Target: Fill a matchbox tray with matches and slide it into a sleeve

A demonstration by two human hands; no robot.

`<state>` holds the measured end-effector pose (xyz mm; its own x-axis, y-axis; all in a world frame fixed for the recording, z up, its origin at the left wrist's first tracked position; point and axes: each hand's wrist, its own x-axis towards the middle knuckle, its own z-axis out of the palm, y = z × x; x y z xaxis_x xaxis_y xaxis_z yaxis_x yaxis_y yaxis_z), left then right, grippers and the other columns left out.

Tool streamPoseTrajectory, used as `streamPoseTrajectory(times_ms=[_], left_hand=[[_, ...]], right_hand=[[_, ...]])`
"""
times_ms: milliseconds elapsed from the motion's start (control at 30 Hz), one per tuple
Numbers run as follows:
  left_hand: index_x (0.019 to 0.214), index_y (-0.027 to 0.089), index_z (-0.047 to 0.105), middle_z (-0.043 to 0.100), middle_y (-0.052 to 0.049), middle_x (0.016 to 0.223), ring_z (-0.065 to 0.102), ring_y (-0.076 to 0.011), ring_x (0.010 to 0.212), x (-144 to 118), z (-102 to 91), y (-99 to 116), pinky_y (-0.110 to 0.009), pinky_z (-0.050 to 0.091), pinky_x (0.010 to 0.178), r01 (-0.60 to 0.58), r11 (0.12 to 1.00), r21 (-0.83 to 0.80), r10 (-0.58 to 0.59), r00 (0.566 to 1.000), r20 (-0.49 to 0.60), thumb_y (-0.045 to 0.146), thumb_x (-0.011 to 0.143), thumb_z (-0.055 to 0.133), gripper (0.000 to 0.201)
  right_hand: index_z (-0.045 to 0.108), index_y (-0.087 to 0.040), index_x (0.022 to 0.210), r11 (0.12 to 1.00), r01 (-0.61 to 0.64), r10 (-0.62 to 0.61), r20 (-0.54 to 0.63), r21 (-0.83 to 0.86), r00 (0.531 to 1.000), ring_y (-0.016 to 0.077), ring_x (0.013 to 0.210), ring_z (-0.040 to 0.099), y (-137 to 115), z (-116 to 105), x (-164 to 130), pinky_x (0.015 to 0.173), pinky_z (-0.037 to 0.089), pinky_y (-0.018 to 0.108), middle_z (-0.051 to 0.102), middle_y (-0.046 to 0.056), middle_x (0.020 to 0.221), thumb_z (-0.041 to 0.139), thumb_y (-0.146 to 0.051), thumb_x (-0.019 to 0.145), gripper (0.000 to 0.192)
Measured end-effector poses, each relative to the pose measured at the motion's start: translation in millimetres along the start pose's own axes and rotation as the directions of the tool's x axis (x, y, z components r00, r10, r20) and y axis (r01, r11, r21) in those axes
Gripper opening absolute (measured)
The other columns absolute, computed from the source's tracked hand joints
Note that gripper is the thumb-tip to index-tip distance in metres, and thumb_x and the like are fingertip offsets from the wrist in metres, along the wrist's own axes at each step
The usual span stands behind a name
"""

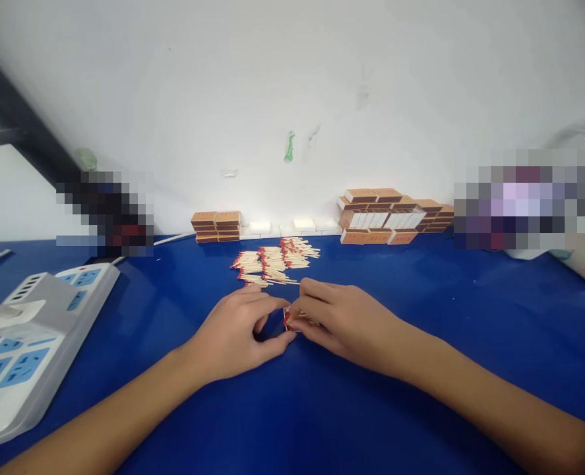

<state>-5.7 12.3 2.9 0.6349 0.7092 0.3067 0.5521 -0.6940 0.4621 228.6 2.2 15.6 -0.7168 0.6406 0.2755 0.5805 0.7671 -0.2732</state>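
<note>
In the head view, my left hand [240, 328] pinches the left end of a small white matchbox tray [286, 326] between thumb and forefinger. Over the tray, my right hand [344, 320] has its fingers closed on red-tipped matches [308, 318]; the hand hides much of the tray. Loose matches [272, 260] lie in bunches just beyond both hands, their red heads mostly toward the left. Along the wall behind them sit several white matchbox trays [305, 225].
Brown matchboxes [216, 226] are stacked at the back left, and a larger stack of matchboxes [378, 214] stands at the back right. A white power strip [45, 349] with a plugged-in adapter lies at the left on the blue tabletop [292, 409]. Blurred items occupy both far corners.
</note>
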Motion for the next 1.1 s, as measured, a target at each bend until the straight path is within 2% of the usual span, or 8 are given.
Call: streamPoseTrajectory(times_ms=[100, 233, 300, 467, 633, 800, 967, 1100], left_hand=[[0.104, 0.022, 0.074, 0.054, 0.004, 0.065, 0.051, -0.0155, 0.067, 0.1, 0.2, -1.0, -0.029, 0.04, 0.063, -0.001, 1.0, 0.002, 0.001, 1.0, 0.0, 0.034, 0.091, 0.073, 0.018], [0.096, 0.022, 0.073, 0.052, 0.004, 0.063, 0.049, -0.0154, 0.067, 0.1, 0.7, -1.3, -0.029, 0.038, 0.063, -0.002, 1.0, 0.001, 0.002, 1.0, 0.003, 0.034, 0.091, 0.074, 0.013], [0.1, 0.023, 0.074, 0.052, 0.004, 0.063, 0.05, -0.0154, 0.067, -0.2, 0.9, -1.0, -0.03, 0.039, 0.063, 0.003, 1.0, -0.005, -0.003, 1.0, 0.01, 0.033, 0.091, 0.074, 0.014], [0.101, 0.023, 0.073, 0.053, 0.004, 0.064, 0.051, -0.0157, 0.067, -0.7, 0.6, -1.1, -0.03, 0.039, 0.063, 0.006, 1.0, 0.003, -0.006, 1.0, 0.002, 0.034, 0.09, 0.075, 0.015], [0.104, 0.024, 0.074, 0.052, 0.004, 0.064, 0.051, -0.0158, 0.068, -0.4, 0.0, -1.9, -0.029, 0.04, 0.064, 0.011, 1.0, 0.001, -0.011, 1.0, 0.02, 0.034, 0.091, 0.075, 0.017], [0.107, 0.023, 0.074, 0.052, 0.004, 0.065, 0.051, -0.0155, 0.068, -0.9, 0.4, -0.9, -0.029, 0.04, 0.065, 0.001, 1.0, 0.007, -0.001, 1.0, 0.018, 0.034, 0.091, 0.074, 0.018], [0.102, 0.022, 0.073, 0.052, 0.005, 0.066, 0.05, -0.0147, 0.067, -1.5, 0.5, -0.3, -0.029, 0.039, 0.065, -0.019, 1.0, 0.003, 0.019, 1.0, 0.018, 0.033, 0.09, 0.075, 0.016], [0.103, 0.022, 0.073, 0.051, 0.005, 0.065, 0.05, -0.0147, 0.066, -2.5, 0.8, -0.5, -0.029, 0.04, 0.065, -0.031, 1.0, 0.001, 0.031, 0.999, 0.01, 0.034, 0.091, 0.075, 0.017]], right_hand=[[0.07, -0.016, 0.102, 0.996, 0.02, -0.02, -0.008, -0.083, 1.0, 0.0148, 0.075, 0.062, -1.0, -1.3, -0.2, 0.064, 0.047, 0.028, 0.062, 0.007, 0.097, 0.046, -0.028, 0.11, 0.028], [0.068, -0.019, 0.106, 0.991, 0.041, -0.042, -0.001, -0.129, 0.999, 0.0127, 0.069, 0.052, -3.1, -3.0, -0.7, 0.057, 0.037, 0.027, 0.06, 0.006, 0.099, 0.047, -0.023, 0.108, 0.021], [0.068, -0.02, 0.102, 0.988, 0.056, -0.057, 0.003, -0.145, 0.998, 0.0118, 0.067, 0.048, -3.0, -2.5, -1.3, 0.056, 0.033, 0.027, 0.059, 0.005, 0.098, 0.047, -0.021, 0.107, 0.022], [0.069, -0.019, 0.102, 0.986, 0.068, -0.072, -0.025, -0.154, 0.997, 0.0123, 0.07, 0.049, -0.2, 0.2, -2.1, 0.058, 0.034, 0.027, 0.059, 0.004, 0.097, 0.048, -0.024, 0.108, 0.022], [0.068, -0.019, 0.1, 0.979, 0.072, -0.075, -0.012, -0.191, 0.997, 0.0122, 0.067, 0.046, 0.3, 2.7, -2.1, 0.055, 0.029, 0.027, 0.059, 0.004, 0.097, 0.048, -0.02, 0.107, 0.021], [0.07, -0.018, 0.098, 0.975, 0.089, -0.095, -0.021, -0.203, 0.995, 0.0126, 0.068, 0.049, 1.2, 2.7, -2.2, 0.058, 0.032, 0.027, 0.06, 0.004, 0.095, 0.051, -0.021, 0.107, 0.022], [0.07, -0.018, 0.101, 0.991, 0.066, -0.065, 0.015, -0.121, 0.998, 0.0131, 0.073, 0.058, 2.3, 2.0, -2.1, 0.062, 0.04, 0.027, 0.063, 0.005, 0.099, 0.053, -0.03, 0.108, 0.022], [0.07, -0.017, 0.099, 0.993, 0.058, -0.061, -0.025, -0.102, 0.998, 0.0131, 0.072, 0.058, 2.2, 3.2, -2.1, 0.063, 0.043, 0.028, 0.063, 0.006, 0.099, 0.052, -0.029, 0.108, 0.023]])
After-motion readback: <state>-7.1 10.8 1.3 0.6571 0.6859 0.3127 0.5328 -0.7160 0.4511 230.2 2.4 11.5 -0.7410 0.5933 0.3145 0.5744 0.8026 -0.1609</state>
